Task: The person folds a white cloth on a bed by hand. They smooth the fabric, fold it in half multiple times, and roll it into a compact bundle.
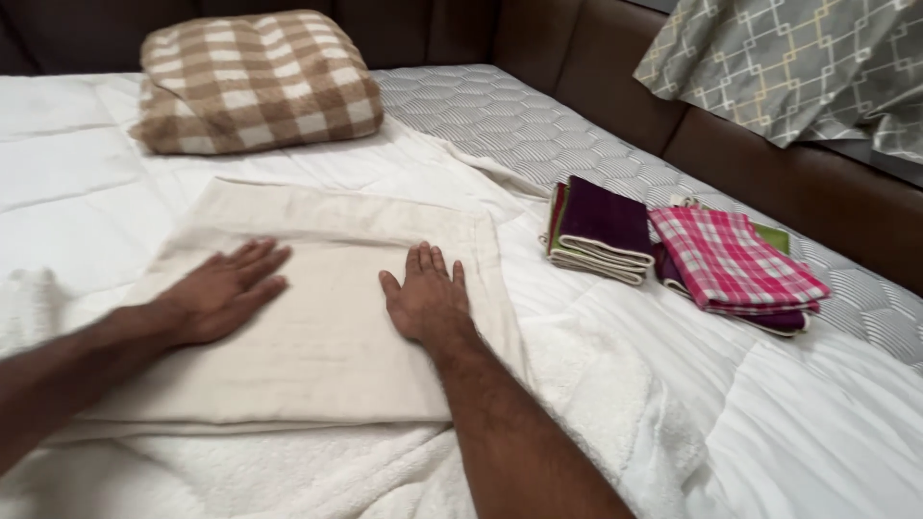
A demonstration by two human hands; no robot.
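Head view. A folded cream-coloured rectangular cloth (317,317) lies flat on the white quilted bed cover (788,423), near the front edge of the bed. The left hand (223,293) rests palm down on the cloth's left part, fingers spread and pointing toward the far right. The right hand (426,300) lies palm down on the cloth's right part, fingers extended and close together, pointing away from the person. Neither hand grasps anything: both are flat and open, pressing on the fabric. Behind the cloth sits a brown-and-white checked folded blanket (258,82). Well to the right lie two small stacks of folded cloths, one topped by a dark purple cloth (604,226), the other by a pink-and-white checked cloth (733,264), touching each other. A grey patterned fabric (798,62) hangs over the brown padded surround (769,163).

Risk, as judged: the soft, yielding bedding beneath may let the folded layers creep under uneven palm pressure, skewing the edges or pushing in a crease.
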